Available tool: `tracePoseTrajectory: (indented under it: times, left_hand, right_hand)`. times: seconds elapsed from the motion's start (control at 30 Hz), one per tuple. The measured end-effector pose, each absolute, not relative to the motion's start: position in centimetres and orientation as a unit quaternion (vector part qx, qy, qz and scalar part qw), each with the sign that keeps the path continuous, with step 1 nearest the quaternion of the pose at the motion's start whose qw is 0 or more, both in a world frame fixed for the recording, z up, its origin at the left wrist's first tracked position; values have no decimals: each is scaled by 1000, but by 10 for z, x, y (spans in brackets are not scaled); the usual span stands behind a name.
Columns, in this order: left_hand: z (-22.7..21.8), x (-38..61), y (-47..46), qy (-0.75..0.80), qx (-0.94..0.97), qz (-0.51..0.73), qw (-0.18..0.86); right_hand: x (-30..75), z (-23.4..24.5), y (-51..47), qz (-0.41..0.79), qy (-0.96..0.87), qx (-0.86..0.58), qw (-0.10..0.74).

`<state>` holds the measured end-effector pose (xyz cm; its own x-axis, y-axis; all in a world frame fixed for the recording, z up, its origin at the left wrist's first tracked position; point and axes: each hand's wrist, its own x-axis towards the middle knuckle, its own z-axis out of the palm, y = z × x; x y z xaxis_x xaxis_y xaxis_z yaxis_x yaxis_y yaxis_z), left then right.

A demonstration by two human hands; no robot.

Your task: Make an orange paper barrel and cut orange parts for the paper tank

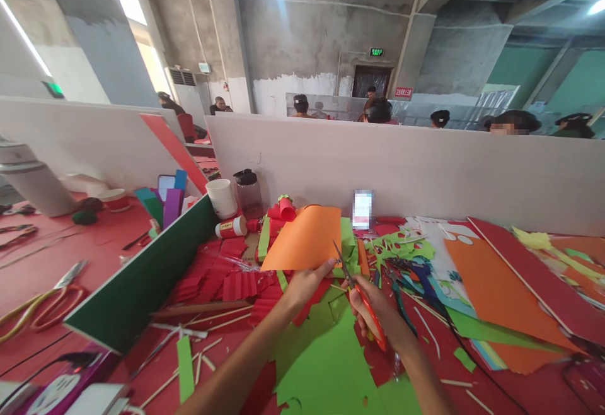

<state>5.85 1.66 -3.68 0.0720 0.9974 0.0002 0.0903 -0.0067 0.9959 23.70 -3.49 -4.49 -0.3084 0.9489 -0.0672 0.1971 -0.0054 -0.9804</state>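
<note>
My left hand (309, 281) pinches the lower right edge of an orange sheet of paper (305, 238), which curves up over the pile on the table. In my right hand (373, 308) is a pair of scissors with red-orange handles (371, 314). The scissor blades (341, 258) point up and away, beside the sheet's right edge and close to my left fingertips. Whether the blades touch the paper I cannot tell. Below both hands lies a large green sheet (326, 352) with cut-out edges.
Red folded paper pieces (222, 276) lie left, beside a green divider board (146, 276). A white paper cup stack (221, 198), a clear bottle (248, 193) and a lit phone (362, 210) stand at the back. Pliers (401, 301), coloured sheets (491, 282) and a red board (534, 276) lie right.
</note>
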Motion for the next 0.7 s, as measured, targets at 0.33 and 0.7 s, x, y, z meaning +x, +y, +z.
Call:
tracePoseTrajectory:
  times: [0.33, 0.7]
  left_hand:
    - [-32, 56, 17, 482, 561, 448, 502]
    - [-44, 55, 23, 448, 539, 457, 548]
  right_hand:
    - [243, -34, -37, 547, -610, -457, 346]
    - [245, -27, -38, 530, -612, -475, 344]
